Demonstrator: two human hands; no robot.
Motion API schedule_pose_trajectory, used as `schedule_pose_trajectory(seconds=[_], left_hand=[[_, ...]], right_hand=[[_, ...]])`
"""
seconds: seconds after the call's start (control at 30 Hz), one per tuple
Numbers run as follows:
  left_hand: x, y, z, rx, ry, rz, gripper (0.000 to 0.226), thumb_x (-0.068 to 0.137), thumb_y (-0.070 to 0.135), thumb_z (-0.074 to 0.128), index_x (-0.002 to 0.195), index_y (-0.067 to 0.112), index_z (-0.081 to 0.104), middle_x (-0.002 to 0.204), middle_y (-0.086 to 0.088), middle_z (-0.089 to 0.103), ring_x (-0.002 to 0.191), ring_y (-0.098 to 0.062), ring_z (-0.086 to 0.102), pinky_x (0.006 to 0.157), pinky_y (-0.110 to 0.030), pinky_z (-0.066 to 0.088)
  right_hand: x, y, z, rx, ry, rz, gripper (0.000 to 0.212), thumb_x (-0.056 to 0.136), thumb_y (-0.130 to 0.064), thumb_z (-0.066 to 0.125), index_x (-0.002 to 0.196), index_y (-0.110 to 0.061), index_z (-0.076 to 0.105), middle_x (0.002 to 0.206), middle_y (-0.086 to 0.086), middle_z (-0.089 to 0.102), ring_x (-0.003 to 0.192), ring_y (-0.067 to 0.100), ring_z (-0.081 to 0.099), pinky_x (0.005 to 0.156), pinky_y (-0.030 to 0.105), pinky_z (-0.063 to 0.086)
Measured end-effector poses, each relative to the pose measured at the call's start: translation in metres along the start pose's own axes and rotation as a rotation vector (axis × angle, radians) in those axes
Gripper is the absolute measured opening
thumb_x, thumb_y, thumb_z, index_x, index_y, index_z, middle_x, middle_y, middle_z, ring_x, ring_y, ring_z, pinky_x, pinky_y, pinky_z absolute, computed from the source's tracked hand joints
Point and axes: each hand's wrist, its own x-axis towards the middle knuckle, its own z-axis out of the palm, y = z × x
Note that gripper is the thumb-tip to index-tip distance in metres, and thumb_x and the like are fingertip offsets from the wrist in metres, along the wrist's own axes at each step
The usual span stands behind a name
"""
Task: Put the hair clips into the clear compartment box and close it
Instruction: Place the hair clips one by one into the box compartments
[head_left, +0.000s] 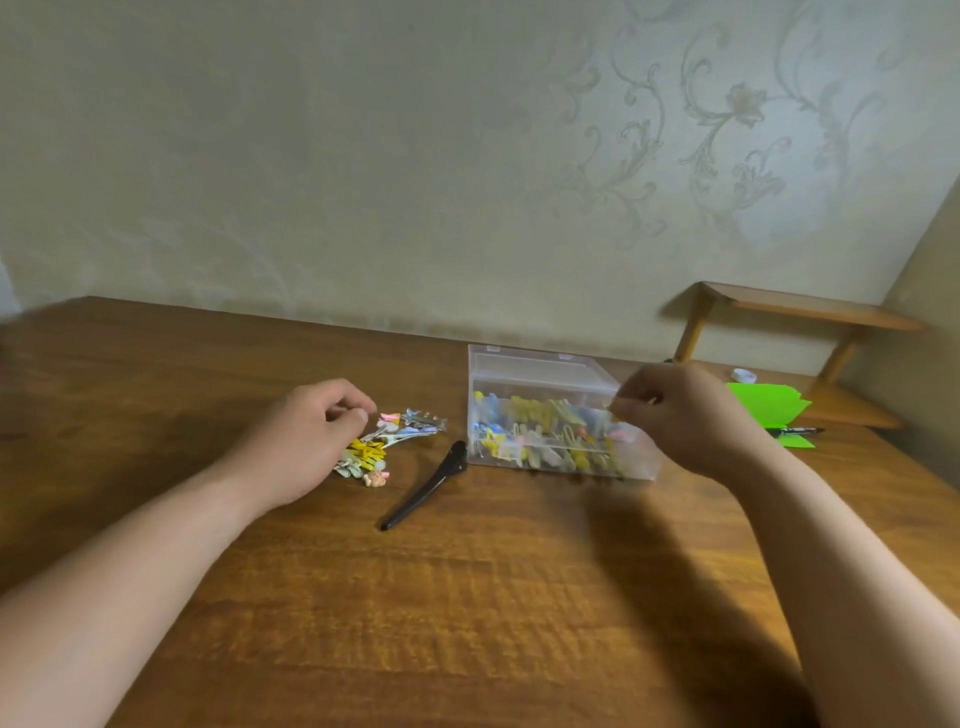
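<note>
Wooden tabletop (467, 623): left hand (306, 436) pinches loose hair clips (408, 428), likely light, stiff, slippery, best pinched mid-length; right hand (680, 415) curled above the clear compartment box (540, 366), hold unclear.

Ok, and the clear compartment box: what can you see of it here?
The clear compartment box is see-through plastic, rectangular, flat on the wooden table right of centre. Its lid is open, tilted back behind it. Inside lie many small clips, mostly yellow, blue and pink; dividers are blurred. The right hand hovers with curled fingers over its right end; contact is unclear. A black clip lies by its front left corner.
</note>
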Motion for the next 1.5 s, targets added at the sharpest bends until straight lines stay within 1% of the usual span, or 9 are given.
schedule_pose_trajectory(seconds=[0.2,0.5,0.73,0.87,0.93,1.1,1.2,1.33,1.5], left_hand=[[0.0,-0.001,0.0,-0.002,0.01,-0.004,0.019,0.109,0.03,0.057,0.112,0.038,0.073,0.113,0.021,0.066,0.104,0.006,0.055,0.077,-0.023,0.043],[0.001,-0.003,0.0,0.009,0.006,-0.015,0.018,0.109,0.031,0.057,0.112,0.039,0.073,0.114,0.018,0.068,0.103,0.003,0.058,0.076,-0.024,0.044],[-0.001,0.0,0.0,0.013,0.008,-0.011,0.019,0.109,0.029,0.056,0.113,0.038,0.073,0.112,0.021,0.068,0.103,0.004,0.058,0.076,-0.024,0.045],[0.0,-0.001,0.001,0.003,-0.005,-0.018,0.019,0.109,0.031,0.056,0.114,0.038,0.073,0.114,0.019,0.068,0.104,0.002,0.059,0.078,-0.025,0.046],[-0.001,-0.001,0.0,0.007,-0.011,-0.022,0.019,0.11,0.032,0.055,0.114,0.039,0.072,0.115,0.019,0.068,0.105,0.002,0.059,0.078,-0.027,0.048],[-0.002,0.005,0.0,0.009,-0.02,-0.024,0.02,0.11,0.031,0.054,0.117,0.039,0.071,0.116,0.02,0.067,0.105,0.004,0.058,0.079,-0.026,0.048],[-0.003,0.007,-0.001,0.015,-0.013,-0.031,0.022,0.111,0.031,0.052,0.121,0.037,0.071,0.118,0.018,0.067,0.105,0.003,0.057,0.08,-0.025,0.048],[-0.004,0.008,-0.002,0.035,-0.003,-0.044,0.025,0.112,0.028,0.049,0.124,0.037,0.069,0.117,0.017,0.067,0.101,0.003,0.06,0.077,-0.023,0.049],[-0.003,0.009,-0.003,-0.003,0.004,-0.067,0.025,0.112,0.024,0.048,0.125,0.034,0.068,0.116,0.012,0.071,0.104,-0.004,0.066,0.079,-0.025,0.054]], right_hand=[[0.005,0.009,0.001,-0.227,-0.077,0.037,0.012,0.09,-0.033,0.075,0.079,-0.038,0.072,0.085,-0.012,0.069,0.083,0.019,0.065,0.076,0.037,0.056],[0.011,0.011,0.003,-0.366,-0.191,0.078,0.011,0.092,-0.033,0.075,0.082,-0.033,0.079,0.085,-0.011,0.074,0.087,0.02,0.068,0.087,0.042,0.06],[0.012,0.012,0.005,-0.345,-0.173,0.079,0.013,0.094,-0.03,0.073,0.084,-0.034,0.08,0.085,-0.01,0.076,0.085,0.019,0.069,0.086,0.046,0.061],[0.01,0.011,0.005,-0.332,-0.096,0.052,0.023,0.095,-0.026,0.07,0.077,-0.04,0.073,0.087,-0.011,0.074,0.084,0.02,0.068,0.084,0.045,0.06],[0.008,0.007,0.006,-0.291,-0.04,0.031,0.02,0.096,-0.026,0.07,0.081,-0.038,0.075,0.088,-0.01,0.073,0.085,0.022,0.067,0.083,0.044,0.06],[-0.002,-0.023,0.024,-0.152,0.212,-0.149,0.013,0.096,-0.023,0.072,0.093,-0.03,0.082,0.08,-0.013,0.056,0.085,0.028,0.062,0.08,0.042,0.052],[-0.011,-0.055,0.039,-0.034,0.288,-0.309,0.011,0.098,-0.021,0.073,0.097,-0.028,0.082,0.085,-0.011,0.059,0.083,0.021,0.058,0.078,0.04,0.048],[-0.012,-0.099,0.057,-0.019,0.19,-0.447,0.014,0.101,-0.027,0.07,0.103,-0.032,0.082,0.092,-0.011,0.065,0.091,0.02,0.058,0.079,0.037,0.038],[0.003,-0.136,0.074,-0.201,-0.055,-0.526,0.026,0.107,-0.032,0.056,0.123,-0.037,0.075,0.124,-0.011,0.066,0.122,0.017,0.051,0.102,0.042,0.04]])
